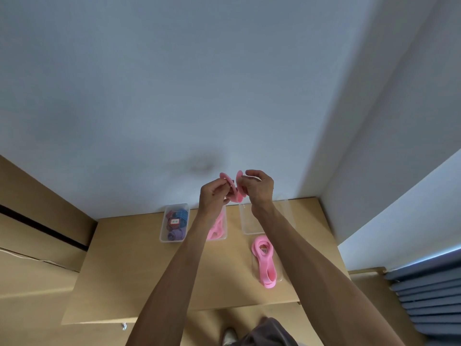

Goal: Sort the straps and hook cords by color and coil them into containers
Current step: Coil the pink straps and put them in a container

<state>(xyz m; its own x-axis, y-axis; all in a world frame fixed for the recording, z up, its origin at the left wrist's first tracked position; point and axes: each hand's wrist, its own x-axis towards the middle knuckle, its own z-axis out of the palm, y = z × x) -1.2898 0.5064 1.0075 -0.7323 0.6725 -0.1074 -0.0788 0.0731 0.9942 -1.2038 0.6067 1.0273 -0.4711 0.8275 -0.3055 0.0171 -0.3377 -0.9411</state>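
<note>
— Pink strap is up at frame centre, pinched between the left hand and right hand, both clamped on it.

— How far along?

— Left tub holds blue and purple coils, the middle tub pink. Another pink strap waits on the table; right tub looks empty.

Single head view, high above the table, facing down and forward

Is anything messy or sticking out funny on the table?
Yes. The pink strap in the nearest clear container isn't tucked in: its looped end hangs over the front rim. The far right container looks empty. Both hands are busy with another pink strap.
</note>
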